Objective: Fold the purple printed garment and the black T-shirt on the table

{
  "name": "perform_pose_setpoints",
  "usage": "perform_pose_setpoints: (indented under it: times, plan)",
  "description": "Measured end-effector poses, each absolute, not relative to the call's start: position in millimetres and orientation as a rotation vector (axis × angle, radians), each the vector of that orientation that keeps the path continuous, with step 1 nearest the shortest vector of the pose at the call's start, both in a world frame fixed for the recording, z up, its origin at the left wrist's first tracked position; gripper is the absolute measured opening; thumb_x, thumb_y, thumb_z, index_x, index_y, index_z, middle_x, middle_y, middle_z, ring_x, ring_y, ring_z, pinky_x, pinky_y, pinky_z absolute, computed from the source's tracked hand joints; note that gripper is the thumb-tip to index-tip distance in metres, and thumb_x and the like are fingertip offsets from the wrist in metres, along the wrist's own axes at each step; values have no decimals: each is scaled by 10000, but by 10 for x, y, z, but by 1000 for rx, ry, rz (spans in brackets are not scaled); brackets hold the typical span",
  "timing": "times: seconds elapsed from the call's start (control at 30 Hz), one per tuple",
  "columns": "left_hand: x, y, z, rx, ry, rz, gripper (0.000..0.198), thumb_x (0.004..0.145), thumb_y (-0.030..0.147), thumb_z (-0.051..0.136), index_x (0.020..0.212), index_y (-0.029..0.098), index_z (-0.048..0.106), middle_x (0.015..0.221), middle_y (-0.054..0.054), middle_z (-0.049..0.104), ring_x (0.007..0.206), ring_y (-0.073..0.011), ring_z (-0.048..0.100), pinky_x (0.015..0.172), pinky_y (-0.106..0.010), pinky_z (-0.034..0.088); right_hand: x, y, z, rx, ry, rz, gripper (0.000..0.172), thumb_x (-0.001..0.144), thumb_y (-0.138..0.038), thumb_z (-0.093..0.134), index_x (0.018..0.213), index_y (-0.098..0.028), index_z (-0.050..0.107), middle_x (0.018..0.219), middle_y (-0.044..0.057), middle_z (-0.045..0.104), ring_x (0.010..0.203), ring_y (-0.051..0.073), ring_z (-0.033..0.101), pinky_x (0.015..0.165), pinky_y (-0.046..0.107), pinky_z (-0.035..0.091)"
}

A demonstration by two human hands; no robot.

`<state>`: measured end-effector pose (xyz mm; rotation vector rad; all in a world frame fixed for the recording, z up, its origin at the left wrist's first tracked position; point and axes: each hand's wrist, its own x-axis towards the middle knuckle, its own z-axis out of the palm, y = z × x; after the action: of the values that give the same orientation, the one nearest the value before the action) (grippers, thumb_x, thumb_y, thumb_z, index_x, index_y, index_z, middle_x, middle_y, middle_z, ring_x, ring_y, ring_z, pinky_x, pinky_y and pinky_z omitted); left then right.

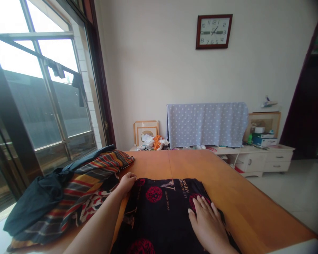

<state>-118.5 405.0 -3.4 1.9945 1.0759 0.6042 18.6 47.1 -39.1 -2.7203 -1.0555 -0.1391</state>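
A black garment (161,211) with red round prints and pale lettering lies spread on the wooden table (228,183) in front of me. My left hand (126,183) rests at its far left corner, fingers curled over the cloth edge. My right hand (208,220) lies flat on the garment's right side, fingers stretched out and slightly apart, holding nothing.
A heap of clothes (76,190), striped and dark, sits on the table's left side. Beyond the table stand a low white cabinet (259,158), a dotted blue cloth cover (206,125) and picture frames (145,132). A large window (42,88) fills the left; a clock (213,31) hangs above.
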Motion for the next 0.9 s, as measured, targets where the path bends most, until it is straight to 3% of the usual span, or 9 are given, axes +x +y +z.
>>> perform_pose_setpoints:
  times: [0.3,0.5,0.7,0.8,0.9]
  plan:
    - [-1196,3995,-34,2285,1213,545,27,721,158,615,724,180,630,707,-23,656,698,-169,606,599,-234,380,171,464,-394,-2705,-1048,-129,630,930,-452,325,1440,-135,515,1531,117,425,1469,281,296,1218,498,106]
    - [-1126,3708,132,2460,1279,662,160,850,237,520,925,206,659,1060,-94,660,998,-233,602,811,-293,409,184,461,-401,-2712,-1056,-126,636,931,-456,323,1447,-134,507,1537,114,416,1469,275,296,1216,502,105]
    - [-1005,3333,38,2781,770,468,337,949,400,435,1071,252,712,1169,-92,653,1110,-242,574,950,-321,405,195,469,-391,-2718,-1051,-115,639,931,-459,320,1444,-129,510,1532,116,422,1470,272,292,1216,500,102]
    - [-993,3295,31,2793,730,404,379,953,430,427,1192,292,687,1240,-80,642,1159,-252,558,1001,-351,392,178,468,-378,-2719,-1052,-122,643,938,-458,304,1454,-126,497,1538,121,411,1472,269,290,1216,498,103]
    - [-949,3257,118,2797,787,313,372,934,428,454,1185,287,691,1225,-87,654,1171,-275,559,1025,-388,384,161,465,-357,-2717,-1047,-118,638,940,-456,307,1455,-130,495,1542,125,406,1473,270,287,1218,493,89]
